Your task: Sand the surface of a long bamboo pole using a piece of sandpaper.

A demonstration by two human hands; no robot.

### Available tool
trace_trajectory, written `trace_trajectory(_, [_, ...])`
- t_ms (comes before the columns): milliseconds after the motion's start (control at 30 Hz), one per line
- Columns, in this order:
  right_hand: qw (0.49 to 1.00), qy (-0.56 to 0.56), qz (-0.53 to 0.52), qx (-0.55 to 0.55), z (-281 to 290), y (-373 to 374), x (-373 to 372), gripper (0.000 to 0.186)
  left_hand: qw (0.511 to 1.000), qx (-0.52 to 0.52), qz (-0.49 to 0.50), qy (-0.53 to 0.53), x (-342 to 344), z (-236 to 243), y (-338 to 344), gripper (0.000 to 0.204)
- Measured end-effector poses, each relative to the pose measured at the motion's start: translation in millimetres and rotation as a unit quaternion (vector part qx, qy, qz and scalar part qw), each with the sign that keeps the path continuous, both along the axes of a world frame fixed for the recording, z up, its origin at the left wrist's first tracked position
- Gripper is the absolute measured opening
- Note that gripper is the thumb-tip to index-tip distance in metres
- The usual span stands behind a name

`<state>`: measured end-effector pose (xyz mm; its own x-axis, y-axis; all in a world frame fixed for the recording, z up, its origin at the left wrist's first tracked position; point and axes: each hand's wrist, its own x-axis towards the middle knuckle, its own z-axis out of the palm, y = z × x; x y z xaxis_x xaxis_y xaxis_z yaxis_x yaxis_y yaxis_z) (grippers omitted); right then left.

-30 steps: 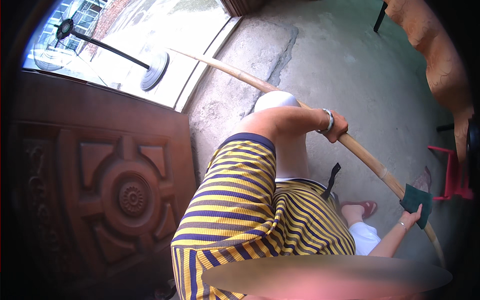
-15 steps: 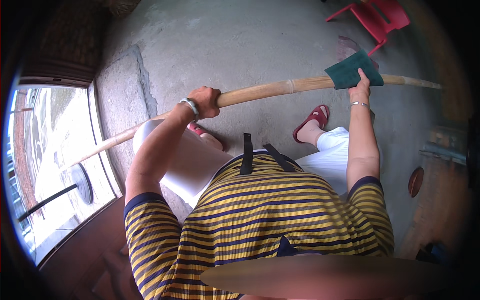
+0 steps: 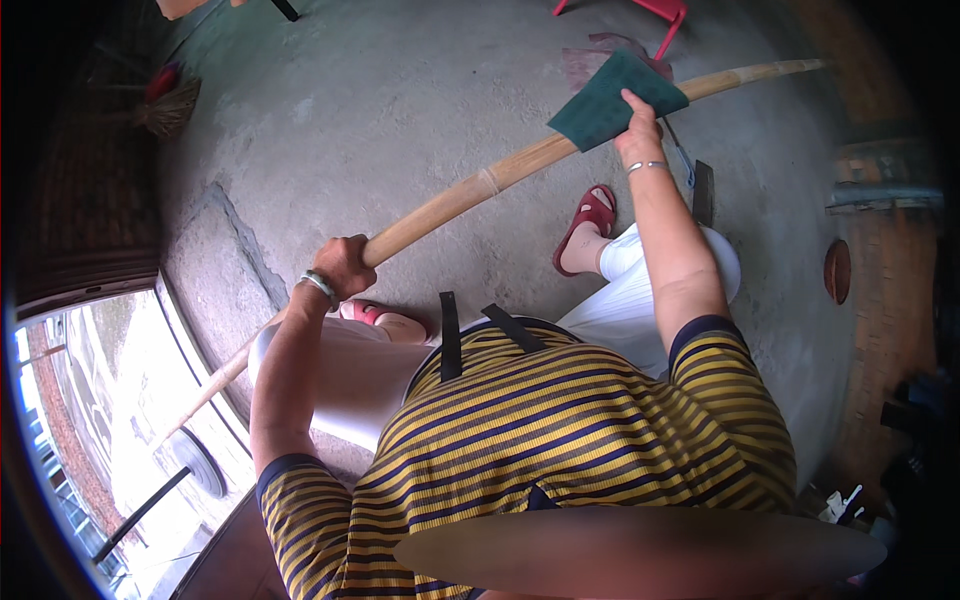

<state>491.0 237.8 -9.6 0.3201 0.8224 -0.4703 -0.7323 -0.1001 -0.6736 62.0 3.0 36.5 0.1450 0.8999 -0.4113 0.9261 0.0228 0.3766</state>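
Left hand (image 3: 343, 265) clamped round a long bamboo pole (image 3: 470, 195); right hand (image 3: 638, 135) presses a green abrasive pad (image 3: 612, 100) onto it. Rubbing stage, apparently; next stroke needs steady bracing above the concrete floor (image 3: 400, 90).

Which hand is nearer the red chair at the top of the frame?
Right. The right hand presses a green pad on the bamboo pole, just below the red chair. The left hand grips the pole much farther down, toward the doorway.
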Motion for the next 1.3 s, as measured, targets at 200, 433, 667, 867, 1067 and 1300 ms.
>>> trace_trajectory(200, [0.998,0.054,-0.026,0.027,-6,-42,-73,0.042,0.999,-0.007,0.016,0.032,-4,-6,-2,0.025])
trace_trajectory(433, [0.994,0.090,0.060,0.023,-8,-87,-136,0.041,0.999,0.012,-0.026,-0.023,-12,-14,3,0.026])
trace_trajectory(667, [0.999,-0.028,0.006,-0.022,-12,30,28,0.038,0.993,-0.062,-0.015,-0.101,-19,-9,7,0.025])
trace_trajectory(867, [0.994,0.097,0.002,0.058,3,-108,-167,0.049,0.956,-0.184,0.107,-0.201,-9,5,11,0.021])
trace_trajectory(1067, [0.997,0.066,-0.016,0.042,9,-54,-103,0.051,0.951,-0.181,0.113,-0.225,-5,15,12,0.022])
trace_trajectory(1300, [0.991,-0.091,-0.093,-0.007,31,21,12,0.058,0.995,-0.023,0.005,-0.100,-12,-8,3,0.023])
